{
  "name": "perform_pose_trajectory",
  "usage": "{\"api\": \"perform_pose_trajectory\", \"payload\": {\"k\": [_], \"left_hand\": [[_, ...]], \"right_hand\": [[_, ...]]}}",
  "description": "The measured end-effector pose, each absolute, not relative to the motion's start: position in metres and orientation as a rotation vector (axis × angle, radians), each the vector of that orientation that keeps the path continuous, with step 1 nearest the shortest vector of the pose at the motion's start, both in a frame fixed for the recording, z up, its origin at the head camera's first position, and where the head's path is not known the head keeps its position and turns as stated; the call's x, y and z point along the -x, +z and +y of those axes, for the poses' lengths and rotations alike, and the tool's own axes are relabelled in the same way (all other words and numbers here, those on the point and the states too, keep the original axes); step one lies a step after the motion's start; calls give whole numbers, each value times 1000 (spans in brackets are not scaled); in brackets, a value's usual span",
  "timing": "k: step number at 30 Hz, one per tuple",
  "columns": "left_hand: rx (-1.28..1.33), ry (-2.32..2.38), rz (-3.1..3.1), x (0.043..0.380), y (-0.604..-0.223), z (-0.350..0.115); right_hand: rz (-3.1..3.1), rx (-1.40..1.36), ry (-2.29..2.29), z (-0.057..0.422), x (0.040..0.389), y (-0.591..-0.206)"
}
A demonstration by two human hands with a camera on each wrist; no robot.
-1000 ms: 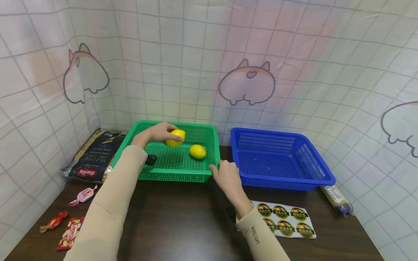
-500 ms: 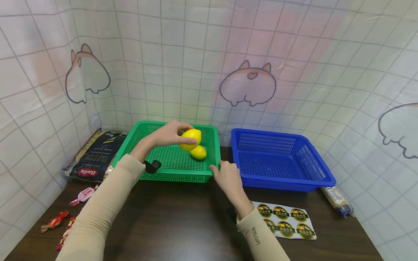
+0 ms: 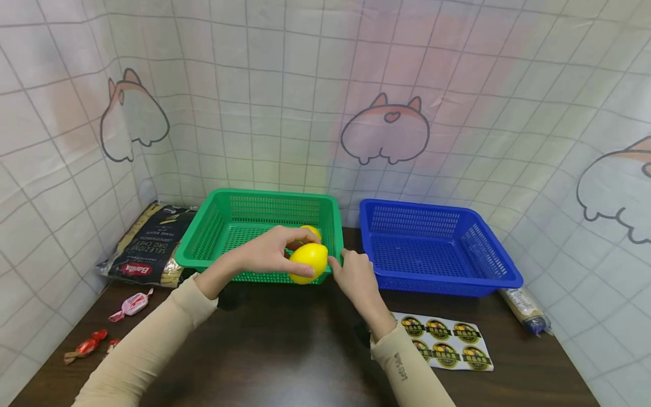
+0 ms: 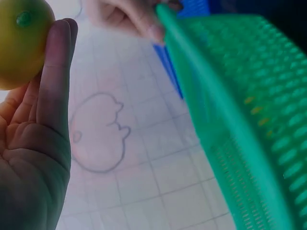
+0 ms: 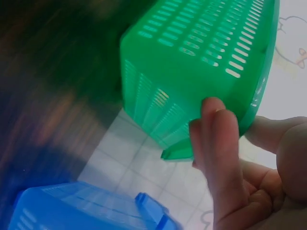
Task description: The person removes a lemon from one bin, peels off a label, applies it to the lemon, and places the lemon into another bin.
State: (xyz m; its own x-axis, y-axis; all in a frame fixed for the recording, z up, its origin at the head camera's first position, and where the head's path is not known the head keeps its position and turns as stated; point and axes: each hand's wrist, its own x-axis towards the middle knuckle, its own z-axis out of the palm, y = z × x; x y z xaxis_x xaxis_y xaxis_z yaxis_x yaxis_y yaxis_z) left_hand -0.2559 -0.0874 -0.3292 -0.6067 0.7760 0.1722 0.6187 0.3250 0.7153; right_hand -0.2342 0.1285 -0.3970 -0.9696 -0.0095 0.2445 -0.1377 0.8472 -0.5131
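Note:
My left hand (image 3: 269, 252) holds a yellow lemon (image 3: 311, 263) between thumb and fingers, over the front rim of the green plastic basket (image 3: 193, 255). The left wrist view shows the same lemon (image 4: 21, 45) against the straight fingers, its green-tinged tip facing the camera. A second lemon (image 3: 312, 230) lies inside the basket, partly hidden behind my left hand. At the basket's front right corner, my right hand (image 3: 356, 277) pinches the rim. In the right wrist view its fingers (image 5: 220, 143) lie along the basket's outer wall, with the thumb across the rim.
A blue basket (image 3: 437, 281) stands to the right of the green one. Front right lies a sheet of round stickers (image 3: 445, 342); a clear packet (image 3: 526, 311) is at the far right. On the left are a black pasta bag (image 3: 152, 243), a pink candy (image 3: 133, 304) and a red candy (image 3: 87, 345).
My left hand has carried the lemon from above the inside of the green basket toward me and to the right, over its front rim. My right hand keeps its place on the corner.

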Motion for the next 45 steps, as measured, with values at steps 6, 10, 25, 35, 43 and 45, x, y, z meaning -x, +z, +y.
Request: {"api": "perform_pose_trajectory", "payload": {"k": [6,10,25,35,43,45], "left_hand": [[-1299,1081,2343,237,-351,-84],[-1312,1071,2275,227,-370,-77],[-1336,1050,2183,218,-431,-52],[-1281,1006,2204,216,-452,-46],[-1221,920,2272,214,-457,-37],[-1205,904,2284,212,-458,-36]], "right_hand": [[-2796,-155,889,132,234,-400],[-2792,-183,882,133,233,-401],[-2808,-214,871,135,231,-401],[-2790,-113,986,151,213,-397],[-2823,-86,844,187,196,-399],[-2861,-90,762,196,192,-400]]}}
